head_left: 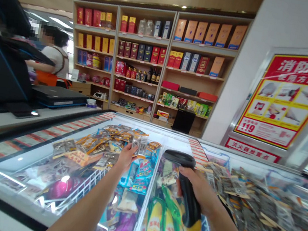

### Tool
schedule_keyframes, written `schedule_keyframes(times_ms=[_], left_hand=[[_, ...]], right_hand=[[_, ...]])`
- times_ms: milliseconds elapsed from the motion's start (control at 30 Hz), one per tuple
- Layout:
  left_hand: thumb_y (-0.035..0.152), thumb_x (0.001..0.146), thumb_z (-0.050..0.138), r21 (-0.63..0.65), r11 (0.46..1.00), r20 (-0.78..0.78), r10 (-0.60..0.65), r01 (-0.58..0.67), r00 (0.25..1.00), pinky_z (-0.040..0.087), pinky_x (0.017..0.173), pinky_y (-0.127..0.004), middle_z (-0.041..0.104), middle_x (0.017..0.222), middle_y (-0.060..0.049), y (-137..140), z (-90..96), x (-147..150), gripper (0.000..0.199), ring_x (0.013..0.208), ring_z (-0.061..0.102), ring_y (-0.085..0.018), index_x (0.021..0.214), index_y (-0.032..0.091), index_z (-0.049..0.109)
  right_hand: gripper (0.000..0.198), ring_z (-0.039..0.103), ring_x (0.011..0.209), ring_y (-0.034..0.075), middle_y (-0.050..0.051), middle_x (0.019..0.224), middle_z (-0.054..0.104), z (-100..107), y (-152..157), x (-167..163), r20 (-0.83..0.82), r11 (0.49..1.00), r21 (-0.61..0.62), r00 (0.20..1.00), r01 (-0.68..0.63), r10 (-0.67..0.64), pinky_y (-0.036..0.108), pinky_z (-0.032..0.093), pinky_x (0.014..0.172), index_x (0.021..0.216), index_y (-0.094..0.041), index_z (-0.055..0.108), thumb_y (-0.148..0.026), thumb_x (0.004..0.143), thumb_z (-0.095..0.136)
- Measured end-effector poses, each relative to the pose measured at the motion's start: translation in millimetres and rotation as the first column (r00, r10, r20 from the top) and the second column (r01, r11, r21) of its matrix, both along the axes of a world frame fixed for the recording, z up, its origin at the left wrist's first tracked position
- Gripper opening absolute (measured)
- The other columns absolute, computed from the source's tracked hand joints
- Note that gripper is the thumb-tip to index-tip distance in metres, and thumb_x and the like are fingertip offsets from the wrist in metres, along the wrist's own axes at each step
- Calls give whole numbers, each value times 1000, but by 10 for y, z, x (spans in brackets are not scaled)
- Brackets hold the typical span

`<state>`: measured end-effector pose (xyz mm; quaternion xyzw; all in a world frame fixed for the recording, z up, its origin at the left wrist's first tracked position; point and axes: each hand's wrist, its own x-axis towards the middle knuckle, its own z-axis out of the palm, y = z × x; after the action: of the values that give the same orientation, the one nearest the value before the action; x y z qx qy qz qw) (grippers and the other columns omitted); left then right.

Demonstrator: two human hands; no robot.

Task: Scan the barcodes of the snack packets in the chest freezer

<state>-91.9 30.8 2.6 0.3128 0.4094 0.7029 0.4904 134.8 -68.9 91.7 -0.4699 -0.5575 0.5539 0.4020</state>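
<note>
My right hand [194, 185] grips a black and yellow handheld barcode scanner [189, 198], its head tilted toward the left and its cord hanging down. Pinched in my left hand [128, 156] is a small clear packet [142, 145] with a pale printed label. Left of it lies a heap of brown and orange snack packets [111, 138] on the freezer's glass top. Blue wrapped packets [140, 172] sit just beyond my left wrist. Below the scanner, yellow and green corn-printed packages [160, 227] show in the freezer.
A larger pile of packets [258, 212] covers the right side. On the counter at left stands a black checkout terminal [3, 43]. Shelves of boxed bottles [141, 52] line the back wall. A person [54, 55] in an orange apron stands behind the terminal.
</note>
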Motion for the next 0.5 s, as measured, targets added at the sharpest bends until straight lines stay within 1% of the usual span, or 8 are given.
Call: schedule_keyframes(times_ms=[67,133,233,300,400,433,500], left_hand=[[30,50,67,-26,999,-34,28,-29,999,39,52,-19,57,66,3,-19,8,44,28,58,51,-8,71,19,53],[29,51,66,-46,997,-35,53,-55,998,38,51,-18,54,62,4,-31,22,116,24,55,49,-7,67,19,51],[27,54,64,-83,995,-14,46,-47,999,38,49,-18,51,57,5,-37,58,314,21,51,47,-6,66,18,49],[25,56,62,-115,993,11,25,-23,1000,38,49,-18,52,58,5,-31,87,520,19,50,48,-6,69,19,50],[23,58,60,-141,989,65,-26,35,998,39,51,-20,54,60,4,-4,113,935,20,49,49,-6,75,20,50],[23,59,59,-147,987,73,-53,63,996,39,51,-20,54,61,4,9,111,1095,21,49,50,-7,77,20,50],[22,60,58,-166,979,65,-112,121,992,39,50,-21,55,62,4,42,86,1431,22,50,51,-8,81,20,50]], right_hand=[[28,47,34,9,-1,41,53,-11,24,240,-12,996,15,996,88,-87,19,34,36,54,-14,50,-35,73,48],[29,46,34,8,-1,40,52,-12,31,542,1,978,16,978,207,-207,19,35,36,54,-14,51,-36,73,48],[24,49,36,10,-1,42,53,29,9,1041,-17,916,-20,916,400,-400,20,37,36,57,-15,51,-34,71,52],[23,49,35,10,-1,42,53,75,-26,1359,-16,871,-21,871,490,-491,21,36,35,57,-15,51,-34,69,54],[21,50,36,11,0,42,53,134,-110,1767,-10,800,-20,800,599,-599,22,36,35,58,-16,52,-34,68,55],[21,50,37,12,0,43,54,145,-145,1882,-14,784,-21,784,621,-621,22,37,36,57,-16,52,-34,68,55],[25,50,38,12,2,43,54,152,-219,2084,-16,768,-21,768,640,-640,24,37,38,54,-16,52,-36,69,54]])
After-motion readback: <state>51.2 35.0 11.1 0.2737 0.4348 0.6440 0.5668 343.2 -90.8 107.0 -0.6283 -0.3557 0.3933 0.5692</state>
